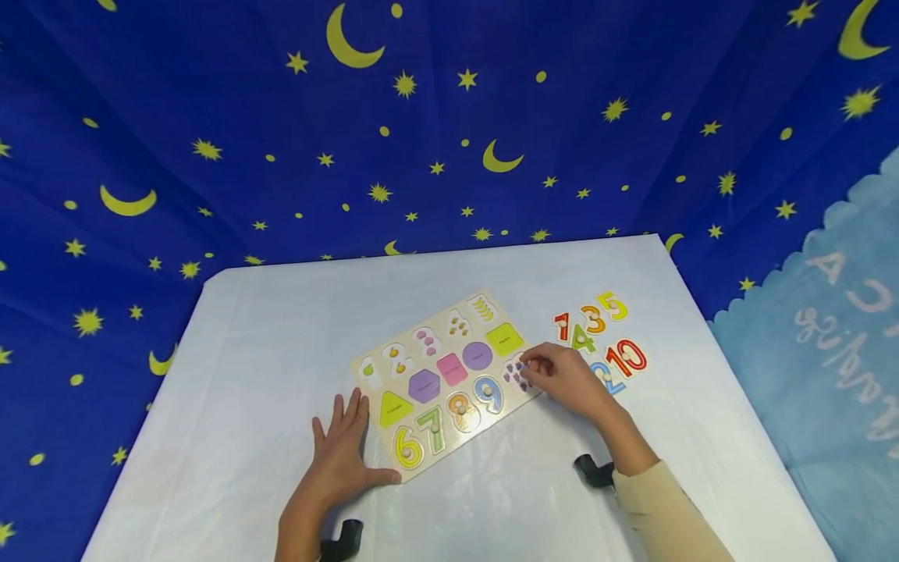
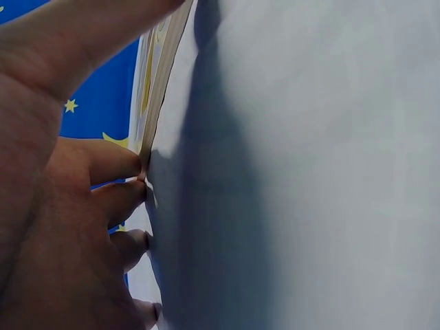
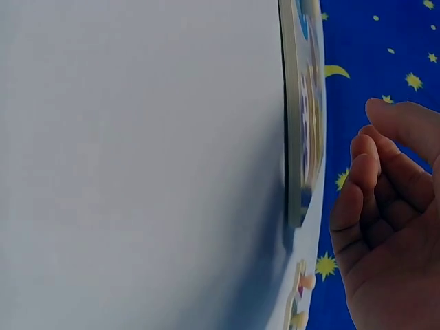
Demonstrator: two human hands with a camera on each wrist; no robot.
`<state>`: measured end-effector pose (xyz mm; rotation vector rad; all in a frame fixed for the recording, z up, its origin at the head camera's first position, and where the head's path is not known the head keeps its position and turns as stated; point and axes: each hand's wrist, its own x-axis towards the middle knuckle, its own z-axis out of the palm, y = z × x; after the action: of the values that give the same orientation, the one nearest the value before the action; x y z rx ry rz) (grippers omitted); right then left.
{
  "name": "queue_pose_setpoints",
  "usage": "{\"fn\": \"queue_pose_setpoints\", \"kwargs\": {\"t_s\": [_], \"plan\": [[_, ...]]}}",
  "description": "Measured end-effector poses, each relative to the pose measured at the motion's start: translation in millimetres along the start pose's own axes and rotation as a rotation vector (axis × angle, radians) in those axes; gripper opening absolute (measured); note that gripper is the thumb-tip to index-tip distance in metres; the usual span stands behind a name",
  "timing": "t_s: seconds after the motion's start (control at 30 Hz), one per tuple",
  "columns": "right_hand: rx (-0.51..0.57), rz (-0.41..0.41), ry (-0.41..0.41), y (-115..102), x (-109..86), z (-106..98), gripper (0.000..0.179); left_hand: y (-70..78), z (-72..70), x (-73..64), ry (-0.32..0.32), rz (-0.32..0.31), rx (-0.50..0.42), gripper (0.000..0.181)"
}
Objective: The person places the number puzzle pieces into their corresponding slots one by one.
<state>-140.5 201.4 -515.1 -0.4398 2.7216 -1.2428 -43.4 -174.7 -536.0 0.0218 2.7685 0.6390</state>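
A wooden number puzzle board [image 1: 449, 382] lies slanted on the table, with pieces 6 [image 1: 408, 449], 7 [image 1: 431, 429], 8 [image 1: 463, 412] and 9 [image 1: 488, 395] seated along its near side. My left hand [image 1: 340, 453] rests spread at the board's left end, thumb along the near corner and fingertips against its edge in the left wrist view. Over the recess with grape pictures [image 1: 514, 373], at the board's right end, hovers my right hand [image 1: 569, 378]. Its fingers are loosely curled, and the right wrist view shows nothing between thumb and fingertips [image 3: 375, 148].
Right of the board lie loose number pieces: a red 1 [image 1: 562, 327], green 4 [image 1: 582, 339], orange 3 [image 1: 593, 319], yellow 5 [image 1: 613, 306], red 10 [image 1: 627, 357] and blue 2 [image 1: 609, 379], partly behind my right hand. A starry blue cloth [image 1: 435, 117] hangs behind the white table [image 1: 246, 351].
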Motion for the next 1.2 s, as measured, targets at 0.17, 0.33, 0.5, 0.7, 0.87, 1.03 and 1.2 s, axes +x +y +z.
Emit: {"fn": "queue_pose_setpoints", "kwargs": {"t_s": [0.17,0.33,0.5,0.7,0.87,1.03,1.2], "plan": [[-0.013,0.024,0.025,4,-0.8,-8,0.019,-1.4,-0.4,-0.5,0.009,0.008,-0.015,0.142],[-0.027,0.028,0.054,10,-4.8,-15,0.02,-0.7,1.0,-0.6,0.014,0.012,-0.017,0.142],[-0.021,0.06,0.055,16,-8.2,-22,0.022,0.1,0.2,-1.1,0.012,0.005,-0.018,0.142],[-0.052,0.079,0.08,23,-10.4,-29,0.023,0.0,0.1,-0.9,0.012,0.004,-0.015,0.142],[-0.078,0.083,0.103,28,-13.1,-34,0.024,-0.2,-0.4,-0.3,0.025,0.012,-0.013,0.142],[-0.086,0.078,0.129,34,-15.9,-38,0.025,-0.9,0.5,0.3,0.023,0.012,-0.009,0.143],[-0.081,0.098,0.158,39,-19.4,-37,0.024,-3.6,4.2,-0.5,0.027,-0.002,-0.026,0.145]]}}
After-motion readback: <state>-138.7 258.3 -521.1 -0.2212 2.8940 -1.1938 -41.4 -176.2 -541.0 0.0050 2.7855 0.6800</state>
